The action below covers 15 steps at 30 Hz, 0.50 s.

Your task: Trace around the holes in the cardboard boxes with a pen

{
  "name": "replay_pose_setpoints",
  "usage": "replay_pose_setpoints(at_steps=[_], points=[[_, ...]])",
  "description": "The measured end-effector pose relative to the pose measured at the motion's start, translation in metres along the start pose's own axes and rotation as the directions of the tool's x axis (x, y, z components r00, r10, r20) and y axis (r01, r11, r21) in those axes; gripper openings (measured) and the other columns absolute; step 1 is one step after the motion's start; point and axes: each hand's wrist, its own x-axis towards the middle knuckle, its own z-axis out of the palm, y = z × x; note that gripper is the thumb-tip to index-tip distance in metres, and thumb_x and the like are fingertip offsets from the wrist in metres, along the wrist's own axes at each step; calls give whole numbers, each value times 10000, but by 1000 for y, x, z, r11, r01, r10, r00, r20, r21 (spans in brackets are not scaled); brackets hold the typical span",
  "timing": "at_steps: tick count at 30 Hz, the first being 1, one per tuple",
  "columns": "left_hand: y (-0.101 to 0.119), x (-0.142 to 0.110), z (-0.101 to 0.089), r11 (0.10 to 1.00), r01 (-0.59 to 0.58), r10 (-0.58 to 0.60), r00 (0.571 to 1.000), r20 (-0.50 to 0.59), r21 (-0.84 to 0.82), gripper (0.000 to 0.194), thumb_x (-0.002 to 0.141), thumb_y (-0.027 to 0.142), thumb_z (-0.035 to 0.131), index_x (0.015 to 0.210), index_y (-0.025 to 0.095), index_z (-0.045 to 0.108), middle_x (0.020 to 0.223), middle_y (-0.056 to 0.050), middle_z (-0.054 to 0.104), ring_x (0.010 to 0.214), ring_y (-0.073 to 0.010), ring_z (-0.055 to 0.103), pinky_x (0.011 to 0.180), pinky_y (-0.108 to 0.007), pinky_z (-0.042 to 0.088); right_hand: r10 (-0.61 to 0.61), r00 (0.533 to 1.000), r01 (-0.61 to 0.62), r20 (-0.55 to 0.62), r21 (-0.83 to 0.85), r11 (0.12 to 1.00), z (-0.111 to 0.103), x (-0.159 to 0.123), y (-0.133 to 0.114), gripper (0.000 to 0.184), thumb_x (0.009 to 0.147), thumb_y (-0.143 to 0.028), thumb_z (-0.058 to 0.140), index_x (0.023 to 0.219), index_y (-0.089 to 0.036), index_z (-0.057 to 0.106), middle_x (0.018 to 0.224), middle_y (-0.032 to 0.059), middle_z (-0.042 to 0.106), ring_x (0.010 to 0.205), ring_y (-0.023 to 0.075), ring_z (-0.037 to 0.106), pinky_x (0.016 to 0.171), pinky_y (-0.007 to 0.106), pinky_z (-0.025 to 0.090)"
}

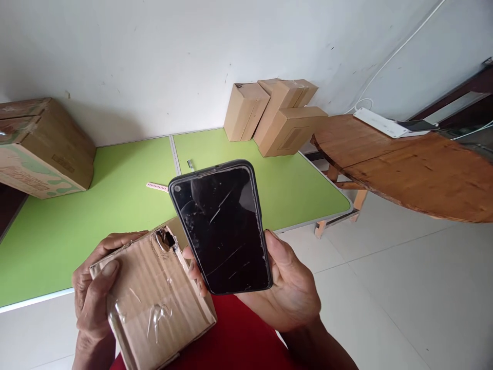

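A worn cardboard box (pixel 150 288), with clear tape on its face and a torn hole at its top corner, is gripped by my left hand (pixel 98 282). The thumb presses on its near face while the fingers go round behind. In my right hand (pixel 292 282) is a black-cased smartphone (pixel 227 231), its dark, scratched screen turned towards me. My right fingertips show at the phone's left edge, close against the box; whether they touch it I cannot tell. The phone overlaps part of the box's right side.
Several cardboard boxes (pixel 277 118) stand by the wall on the green table (pixel 127 216). A larger printed carton (pixel 46 149) is at left. A pink-white strip (pixel 157 187) and a small pen-like item (pixel 190 165) lie behind the phone. The wooden table (pixel 404 169) holds a white power strip (pixel 379 122).
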Motion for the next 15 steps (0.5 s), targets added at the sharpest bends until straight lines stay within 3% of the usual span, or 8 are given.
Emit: replay_pose_setpoints(at_steps=[3, 5, 9, 12, 15], points=[[-3, 3, -5, 1000, -5, 5, 1000, 16, 9, 310, 810, 579, 837, 1031, 370, 898, 1324, -64, 838, 1309, -491, 723, 937, -602, 669, -43, 997, 44, -56, 3, 999, 6, -4, -2, 313, 962, -599, 813, 1017, -296, 870, 1141, 74, 876, 1223, 361, 799, 1077, 574, 630], [-6, 6, -8, 1000, -19, 19, 999, 30, 12, 297, 818, 568, 837, 1030, 370, 897, 1281, -70, 849, 1253, -480, 750, 914, -603, 678, -47, 993, 49, -106, 15, 999, 9, -6, -3, 249, 902, -537, 838, 860, -292, 825, 1053, 58, 873, 1261, 371, 792, 1113, 591, 621], [-9, 12, -7, 995, -89, 89, 996, -1, -34, 299, 792, 533, 847, 986, 308, 881, 1082, -58, 868, 1117, -412, 802, 871, -531, 698, -5, 988, 12, -152, 46, 999, 10, -10, 0, 326, 800, -489, 818, 611, -270, 667, 953, 72, 855, 1278, 388, 787, 1147, 590, 613], [-11, 13, -5, 995, -96, 96, 995, -15, -39, 330, 794, 528, 850, 1002, 272, 852, 1022, -57, 875, 1065, -388, 823, 846, -476, 687, 43, 982, -33, -186, 56, 998, 6, -17, 6, 370, 795, -504, 812, 582, -266, 627, 926, 81, 852, 1267, 390, 790, 1161, 578, 612], [-9, 12, -4, 995, -83, 86, 995, 50, -46, 349, 812, 536, 869, 1012, 251, 845, 1018, -59, 882, 1020, -381, 834, 840, -453, 667, 78, 979, -63, -187, 86, 994, 5, -25, 10, 331, 836, -522, 815, 662, -266, 699, 902, 79, 854, 1218, 390, 804, 1133, 589, 627]])
